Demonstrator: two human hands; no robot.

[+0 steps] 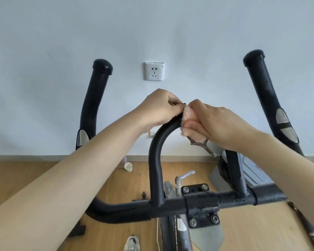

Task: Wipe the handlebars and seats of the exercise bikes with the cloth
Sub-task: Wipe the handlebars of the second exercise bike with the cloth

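Note:
A black exercise-bike handlebar fills the view: a centre loop (155,160) rises from the crossbar (203,201), with a left horn (93,105) and a right horn (266,98). At the loop's top, my right hand (216,124) is closed around a pink cloth (186,117) with a checkered edge hanging below. The cloth is pressed on the bar. My left hand (159,107) grips the top of the loop just left of the cloth, touching it. No seat is visible.
A white wall with a socket (154,71) stands behind the bike. On the wooden floor sit a paper cup (128,167) and, near the bottom edge, a shoe (132,243). A silver adjustment lever (185,175) sticks out behind the clamp.

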